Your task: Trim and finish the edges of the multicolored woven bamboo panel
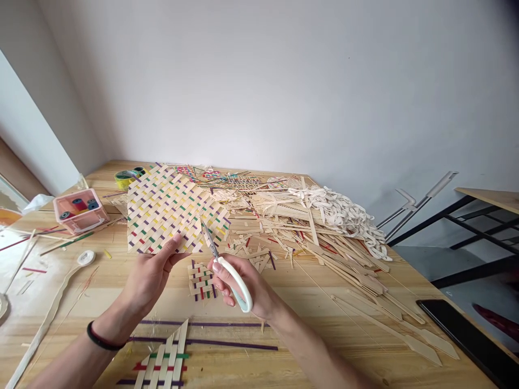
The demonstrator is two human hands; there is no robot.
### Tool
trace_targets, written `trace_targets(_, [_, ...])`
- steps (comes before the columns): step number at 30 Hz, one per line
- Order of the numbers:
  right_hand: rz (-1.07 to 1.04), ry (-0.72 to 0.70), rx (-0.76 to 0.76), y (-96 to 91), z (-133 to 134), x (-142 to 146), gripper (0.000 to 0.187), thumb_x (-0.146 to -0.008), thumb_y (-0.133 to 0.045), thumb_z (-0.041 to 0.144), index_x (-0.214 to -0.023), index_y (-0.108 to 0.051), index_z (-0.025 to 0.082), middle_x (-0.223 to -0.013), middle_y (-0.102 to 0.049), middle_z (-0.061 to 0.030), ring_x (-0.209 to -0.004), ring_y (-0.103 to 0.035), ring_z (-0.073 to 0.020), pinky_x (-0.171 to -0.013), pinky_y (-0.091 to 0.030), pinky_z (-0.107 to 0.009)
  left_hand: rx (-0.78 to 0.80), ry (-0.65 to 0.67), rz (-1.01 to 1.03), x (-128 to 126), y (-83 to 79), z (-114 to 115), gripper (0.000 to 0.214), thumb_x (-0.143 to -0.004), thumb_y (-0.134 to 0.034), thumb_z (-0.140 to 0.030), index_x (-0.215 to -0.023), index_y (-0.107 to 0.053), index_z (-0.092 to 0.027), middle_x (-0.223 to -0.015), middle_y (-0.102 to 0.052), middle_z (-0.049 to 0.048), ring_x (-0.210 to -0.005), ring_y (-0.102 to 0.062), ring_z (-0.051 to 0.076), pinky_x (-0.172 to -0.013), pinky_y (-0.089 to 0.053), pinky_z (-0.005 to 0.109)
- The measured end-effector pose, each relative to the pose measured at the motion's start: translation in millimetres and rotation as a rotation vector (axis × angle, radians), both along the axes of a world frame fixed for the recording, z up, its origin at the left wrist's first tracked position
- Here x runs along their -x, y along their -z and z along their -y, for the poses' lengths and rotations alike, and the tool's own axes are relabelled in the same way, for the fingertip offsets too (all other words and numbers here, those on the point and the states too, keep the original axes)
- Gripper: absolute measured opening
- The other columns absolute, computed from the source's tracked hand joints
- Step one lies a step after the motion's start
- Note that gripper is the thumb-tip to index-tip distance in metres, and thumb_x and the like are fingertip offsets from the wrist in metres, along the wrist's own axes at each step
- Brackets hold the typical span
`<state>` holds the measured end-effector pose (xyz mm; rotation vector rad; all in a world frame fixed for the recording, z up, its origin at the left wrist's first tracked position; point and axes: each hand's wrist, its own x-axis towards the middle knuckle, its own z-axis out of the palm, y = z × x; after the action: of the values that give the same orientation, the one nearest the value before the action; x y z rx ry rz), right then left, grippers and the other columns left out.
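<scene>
Two-handed hold on a woven sheet. The left hand point(149, 276) has its fingers clamped on the lower edge of the woven sheet point(170, 208), thumb on the near face; the sheet extends above and to both sides of these fingertips. The right hand point(254, 281) has its fingers wrapped around the handle of the scissors point(222, 266), whose blades point up from the fingers across the sheet's lower right part; whether they touch it cannot be told. A small woven piece point(201, 281) lies below and between the two sets of fingers. The sheet is probably light, springy and rather smooth, with loose strip ends liable to slip or split; a flat pinch over several crossings, inward from the edge, should hold best.
</scene>
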<state>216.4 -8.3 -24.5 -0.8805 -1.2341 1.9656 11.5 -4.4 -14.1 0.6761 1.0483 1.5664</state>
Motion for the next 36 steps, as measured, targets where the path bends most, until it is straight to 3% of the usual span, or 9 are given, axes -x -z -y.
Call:
trace_targets(6, [-0.012, 0.009, 0.043, -1.1, 1.1, 2.2, 0.054, -0.076, -0.086, 0.063, -0.086, -0.056, 0.019, -0.061, -0.046, 0.0080, -0.049, -0.038, -0.0051, -0.042, -0.032, -0.016, 0.003, 0.000, -0.006, 0.4, 2.5, -1.8, 0.025, -0.069, -0.096, -0.035, -0.089, -0.083, -0.026, -0.121, -0.080, 0.0027, -0.132, -0.065, 0.033, -0.080, -0.070, 0.026])
trace_targets(15, [-0.049, 0.032, -0.037, 3.5, 2.1, 6.1, 0.038, -0.084, -0.079, 0.050, -0.079, -0.056, 0.020, -0.057, -0.041, 0.0086, -0.047, -0.040, -0.0070, -0.034, -0.037, -0.016, -0.013, 0.009, -0.024, 2.3, 7.2, -3.7, 0.026, -0.071, -0.095, -0.034, -0.092, -0.084, -0.026, -0.111, -0.082, 0.0022, -0.114, -0.074, 0.028, -0.079, -0.070, 0.027])
trace_targets(22, [0.011, 0.052, -0.002, -6.5, 0.6, 4.4, 0.047, -0.077, -0.083, 0.058, -0.078, -0.056, 0.019, -0.053, -0.045, 0.0087, -0.041, -0.037, -0.0052, -0.033, -0.033, -0.016, -0.022, 0.002, 0.003, 0.9, 2.2, -2.5, 0.030, -0.069, -0.096, -0.032, -0.096, -0.083, -0.026, -0.115, -0.081, 0.0007, -0.109, -0.075, 0.025, -0.078, -0.069, 0.025])
trace_targets(32, [-0.024, 0.075, 0.025, -0.4, 4.0, 6.6, 0.060, -0.071, -0.084, 0.070, -0.089, -0.063, 0.016, -0.059, -0.057, 0.0044, -0.044, -0.042, -0.0052, -0.039, -0.032, -0.017, -0.013, 0.031, -0.064, -0.6, 4.1, 0.8, 0.042, -0.069, -0.096, -0.036, -0.107, -0.081, -0.027, -0.113, -0.082, 0.0028, -0.110, -0.075, 0.030, -0.073, -0.070, 0.029])
trace_targets(36, [-0.030, 0.086, 0.010, 2.4, 4.8, 7.2, 0.060, -0.075, -0.081, 0.070, -0.092, -0.063, 0.016, -0.062, -0.058, 0.0041, -0.045, -0.044, -0.0057, -0.041, -0.035, -0.018, -0.033, 0.065, -0.072, -3.7, 4.4, 3.1, 0.048, -0.071, -0.095, -0.033, -0.116, -0.078, -0.030, -0.115, -0.082, 0.0011, -0.107, -0.076, 0.028, -0.072, -0.069, 0.028])
